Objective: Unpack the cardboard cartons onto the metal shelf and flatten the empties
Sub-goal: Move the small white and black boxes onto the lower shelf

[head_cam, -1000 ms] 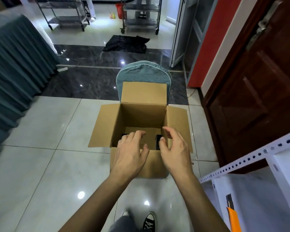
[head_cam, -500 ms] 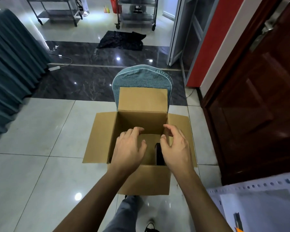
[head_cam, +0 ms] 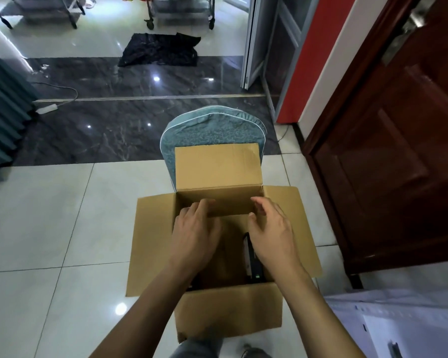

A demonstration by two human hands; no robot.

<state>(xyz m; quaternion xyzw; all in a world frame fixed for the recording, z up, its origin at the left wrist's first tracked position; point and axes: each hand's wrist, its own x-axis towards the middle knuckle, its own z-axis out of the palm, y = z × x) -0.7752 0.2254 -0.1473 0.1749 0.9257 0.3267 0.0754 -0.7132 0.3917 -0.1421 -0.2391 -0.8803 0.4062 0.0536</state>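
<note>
An open cardboard carton sits in front of me on a chair, all its flaps folded outward. Both my hands are over its opening. My left hand hovers palm down above the left half, fingers spread and holding nothing. My right hand is over the right half, fingers slightly curled and apart, also empty. Just below the right hand a black item stands on edge against the right inner wall. The rest of the carton's contents is hidden by my hands. The white metal shelf shows at the bottom right corner.
The teal chair back rises behind the carton. A dark wooden door stands close on the right. A teal skirted table is at the left, a power strip and a black bag lie on the floor further back.
My view has moved closer and more directly over the carton. Both hands have advanced further over the opening. The orange cutter on the shelf has dropped out of view.
</note>
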